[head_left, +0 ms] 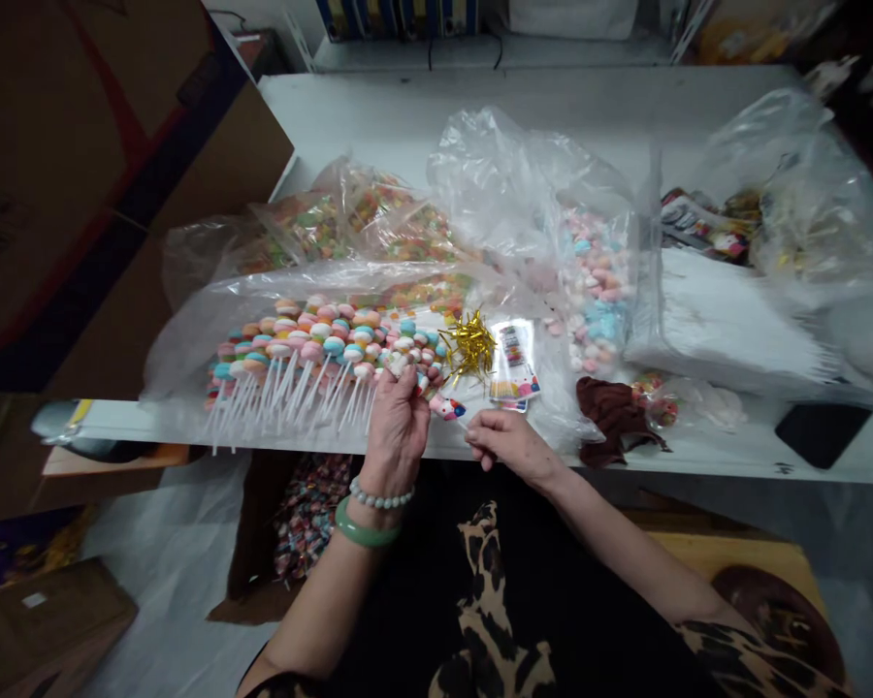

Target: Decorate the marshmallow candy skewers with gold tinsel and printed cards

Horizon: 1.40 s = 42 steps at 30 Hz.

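Observation:
My left hand (402, 412), with a beaded bracelet and a green bangle at the wrist, is closed around a small printed wrapper (447, 407) with coloured dots. To its right, my right hand (496, 438) pinches a thin pale stick at the wrapper's end. Left of my hands lie rows of pastel candy skewers (320, 334) with white sticks pointing toward the table's front edge. Gold twist ties (469, 347) sit in a loose pile just beyond my hands. Beside them is a stack of printed wrappers (513, 364).
Plastic bags of orange-green candy (378, 218) and pastel candy (597, 281) lie farther back. White sticks (727, 310) fill a bag at the right, near a brown cloth (611, 417) and a black phone-like object (822, 431). A large cardboard box (210, 194) stands left.

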Available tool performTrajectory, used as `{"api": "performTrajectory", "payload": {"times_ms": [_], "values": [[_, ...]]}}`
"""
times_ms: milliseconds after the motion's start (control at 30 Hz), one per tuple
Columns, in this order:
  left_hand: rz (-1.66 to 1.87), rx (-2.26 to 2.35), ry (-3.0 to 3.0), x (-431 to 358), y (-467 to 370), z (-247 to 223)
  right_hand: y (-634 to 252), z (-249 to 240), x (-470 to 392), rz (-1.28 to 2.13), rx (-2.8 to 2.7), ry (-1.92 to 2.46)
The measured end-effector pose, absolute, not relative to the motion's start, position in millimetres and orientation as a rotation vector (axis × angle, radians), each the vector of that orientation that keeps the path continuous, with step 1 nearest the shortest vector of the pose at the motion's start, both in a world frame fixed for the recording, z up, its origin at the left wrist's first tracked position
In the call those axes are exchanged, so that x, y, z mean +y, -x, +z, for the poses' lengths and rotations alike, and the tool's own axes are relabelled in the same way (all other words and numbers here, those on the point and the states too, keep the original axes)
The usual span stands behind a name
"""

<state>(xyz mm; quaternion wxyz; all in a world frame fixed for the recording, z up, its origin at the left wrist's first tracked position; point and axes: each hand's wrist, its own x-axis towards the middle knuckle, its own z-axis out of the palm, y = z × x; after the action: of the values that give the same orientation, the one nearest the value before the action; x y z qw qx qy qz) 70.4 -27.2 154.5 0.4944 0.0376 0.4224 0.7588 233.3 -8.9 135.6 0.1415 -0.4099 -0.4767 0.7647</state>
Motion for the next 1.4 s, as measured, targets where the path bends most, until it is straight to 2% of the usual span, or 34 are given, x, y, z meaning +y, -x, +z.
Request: {"api": "performTrajectory", "payload": {"times_ms": [100,267,400,567,733,933,1167,1267,1400], "values": [[1.744,1.000,-0.128,-34,-78,153,-230,138,-12,2.150,-1.192,1.180],[1.347,1.134,-0.242,-50,-94,139,-224,136,-10,2.143,-1.053,1.128],[1.411,1.411,-0.506,-57,-96,130,-221,134,-14,2.107,-1.031,1.140],[1.311,1.816,-0.983,-65,-94,127,-217,136,-17,2.124,-0.941,1.126],[1.296,1.983,-1.153,-69,-91,124,-211,140,-16,2.075,-1.039,1.168],[1.190,2.451,-1.483,-66,-82,126,-205,142,-20,2.053,-1.149,1.263],[1.158,2.111,-1.262,-65,-80,132,-206,132,-18,1.753,-1.474,1.325],[0.954,2.214,-1.494,-67,-86,128,-204,127,-16,1.681,-1.487,1.348],[0.688,2.416,-1.852,-70,-90,115,-202,124,-17,1.779,-1.311,1.331]]}}
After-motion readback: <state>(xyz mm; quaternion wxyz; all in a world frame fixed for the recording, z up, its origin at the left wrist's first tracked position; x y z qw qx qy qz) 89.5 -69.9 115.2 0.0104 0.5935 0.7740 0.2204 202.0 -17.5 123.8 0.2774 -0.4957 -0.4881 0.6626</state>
